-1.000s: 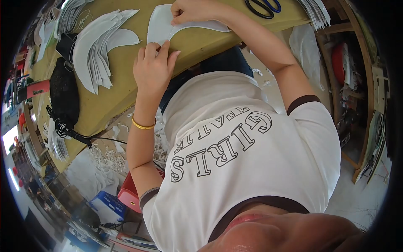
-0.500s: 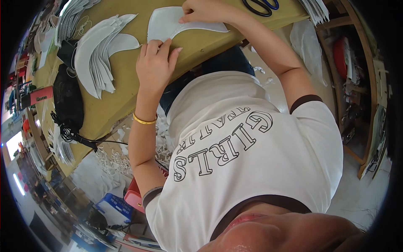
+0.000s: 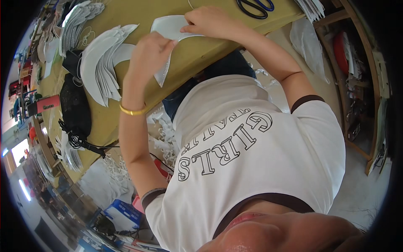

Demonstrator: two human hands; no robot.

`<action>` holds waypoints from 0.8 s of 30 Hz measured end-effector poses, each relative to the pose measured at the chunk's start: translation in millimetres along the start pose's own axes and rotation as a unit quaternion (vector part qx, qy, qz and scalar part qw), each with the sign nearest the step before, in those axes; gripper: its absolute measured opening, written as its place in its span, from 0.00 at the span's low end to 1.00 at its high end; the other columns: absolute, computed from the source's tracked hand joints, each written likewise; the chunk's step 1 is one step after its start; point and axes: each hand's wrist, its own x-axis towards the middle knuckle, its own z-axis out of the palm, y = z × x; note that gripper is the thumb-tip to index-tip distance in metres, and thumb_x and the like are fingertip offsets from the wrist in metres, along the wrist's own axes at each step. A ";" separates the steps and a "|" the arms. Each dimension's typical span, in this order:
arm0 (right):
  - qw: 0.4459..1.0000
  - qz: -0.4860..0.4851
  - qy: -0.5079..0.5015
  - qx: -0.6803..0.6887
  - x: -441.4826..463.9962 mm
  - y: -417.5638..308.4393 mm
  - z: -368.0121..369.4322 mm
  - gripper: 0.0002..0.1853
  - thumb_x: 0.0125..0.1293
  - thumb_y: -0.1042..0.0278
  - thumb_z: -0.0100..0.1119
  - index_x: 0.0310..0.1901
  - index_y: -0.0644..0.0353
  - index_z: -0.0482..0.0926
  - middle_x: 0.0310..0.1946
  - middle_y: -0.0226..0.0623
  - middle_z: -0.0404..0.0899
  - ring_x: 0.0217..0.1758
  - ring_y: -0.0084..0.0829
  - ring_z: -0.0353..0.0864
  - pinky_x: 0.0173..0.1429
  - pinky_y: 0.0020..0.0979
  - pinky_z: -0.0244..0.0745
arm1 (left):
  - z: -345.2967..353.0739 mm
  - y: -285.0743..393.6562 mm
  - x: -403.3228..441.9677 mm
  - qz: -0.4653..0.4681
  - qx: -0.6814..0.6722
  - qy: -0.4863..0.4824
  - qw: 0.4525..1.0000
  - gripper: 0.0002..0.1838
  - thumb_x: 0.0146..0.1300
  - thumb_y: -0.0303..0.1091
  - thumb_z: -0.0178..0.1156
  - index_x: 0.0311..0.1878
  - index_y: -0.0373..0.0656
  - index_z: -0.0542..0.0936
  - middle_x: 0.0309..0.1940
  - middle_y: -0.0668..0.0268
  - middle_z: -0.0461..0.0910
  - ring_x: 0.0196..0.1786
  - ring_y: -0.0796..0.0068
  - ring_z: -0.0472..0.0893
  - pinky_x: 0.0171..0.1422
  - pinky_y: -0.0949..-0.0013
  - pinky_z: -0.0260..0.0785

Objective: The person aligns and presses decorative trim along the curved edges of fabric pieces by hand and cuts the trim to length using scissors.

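From my end of the feed, I see the white piece [image 3: 170, 26] on the mustard-covered table [image 3: 201, 52], spread beneath and between both hands, its narrow lower point coming down near the table's front edge. The left hand [image 3: 151, 52] is somewhat blurred, but I make out curled fingers with the fingertips closed on the piece's near edge. The right hand [image 3: 212, 22] has its fingers bent and its thumb on the upper part; whether it pinches or merely presses, I cannot tell. Crowding me most is the fanned stack of curved white pieces [image 3: 98, 69], just beside the left hand, with one lobe reaching in behind it. Beyond that lie another white stack [image 3: 77, 25], a small dark item [image 3: 72, 62], a black pouch [image 3: 75, 105] with a bunched cable [image 3: 73, 138] at its end, and a red item [image 3: 48, 103] past it. Scissors [image 3: 255, 8], showing black and blue handle loops, sit above the right forearm, with a bundle [image 3: 311, 7] at the far right corner. The front edge slants from upper right to lower left, and both forearms cross it. I read the widest room on the mustard cover between the left stack and the top rim, with a narrower strip between the right forearm and the scissors. Off the right side, a clear plastic sheet [image 3: 308, 50] hangs near a wooden rack [image 3: 365, 84].
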 end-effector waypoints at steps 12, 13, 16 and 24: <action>0.994 -0.013 -0.056 0.091 -18.6 9.6 -28.9 0.16 0.62 0.55 0.64 0.34 0.64 0.82 0.30 0.43 0.83 0.36 0.41 0.82 0.42 0.39 0.73 | 0.9 -31.3 20.3 0.017 0.061 0.078 0.995 0.28 0.48 0.52 0.74 0.49 0.46 0.82 0.46 0.61 0.80 0.54 0.54 0.75 0.59 0.55 0.67; 0.991 -0.017 -0.060 0.122 -16.3 8.7 -26.9 0.16 0.62 0.55 0.64 0.34 0.64 0.82 0.29 0.42 0.82 0.35 0.39 0.81 0.41 0.38 0.73 | 3.0 -31.6 10.1 0.009 0.064 0.088 0.994 0.27 0.48 0.52 0.74 0.47 0.46 0.82 0.45 0.61 0.80 0.53 0.54 0.75 0.58 0.54 0.67; 0.978 -0.024 -0.067 0.195 -9.4 6.2 -14.8 0.16 0.62 0.56 0.64 0.34 0.64 0.82 0.28 0.40 0.81 0.32 0.34 0.79 0.39 0.34 0.71 | 14.7 -21.5 -14.4 0.044 0.075 0.209 0.974 0.23 0.50 0.46 0.74 0.46 0.46 0.82 0.41 0.62 0.80 0.48 0.55 0.76 0.53 0.56 0.70; 0.976 -0.039 -0.018 0.216 3.6 16.2 5.7 0.14 0.63 0.57 0.64 0.34 0.63 0.82 0.26 0.37 0.81 0.29 0.31 0.77 0.37 0.33 0.71 | 51.2 15.5 -44.0 0.097 0.007 0.262 0.960 0.11 0.54 0.37 0.71 0.40 0.45 0.87 0.36 0.67 0.78 0.38 0.64 0.77 0.43 0.63 0.71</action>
